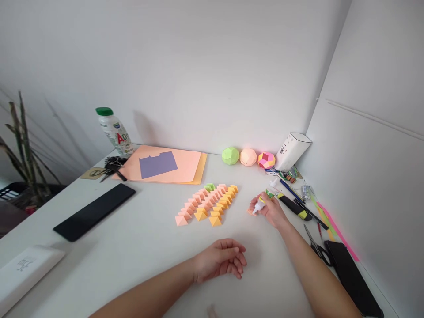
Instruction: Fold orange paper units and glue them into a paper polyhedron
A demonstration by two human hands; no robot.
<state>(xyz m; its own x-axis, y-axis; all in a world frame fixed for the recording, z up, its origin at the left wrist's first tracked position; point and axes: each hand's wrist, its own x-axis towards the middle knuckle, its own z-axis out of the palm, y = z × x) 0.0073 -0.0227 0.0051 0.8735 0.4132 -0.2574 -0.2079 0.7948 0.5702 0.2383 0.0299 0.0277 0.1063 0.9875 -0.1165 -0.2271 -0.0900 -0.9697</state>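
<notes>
My right hand (273, 213) is closed around a small glue bottle (259, 206) with a white nozzle, which points down toward the tabletop. A small peach paper piece (251, 212) shows beside that hand's fingers, partly hidden. My left hand (221, 259) hovers near the front of the table, its fingers loosely curled and apart, holding nothing. Beyond it stand rows of small folded paper pyramids: peach ones (181, 221), yellow-orange ones (215, 220) and a few green ones (209, 187).
Against the wall sit a green paper ball (230, 156), a peach one (248, 157) and a multicoloured one (266, 160). A utility knife (294, 206), scissors (318, 248) and a black case (353, 278) line the right edge. Paper sheets (188, 165), a bottle (114, 132) and a black phone-like slab (96, 212) lie left.
</notes>
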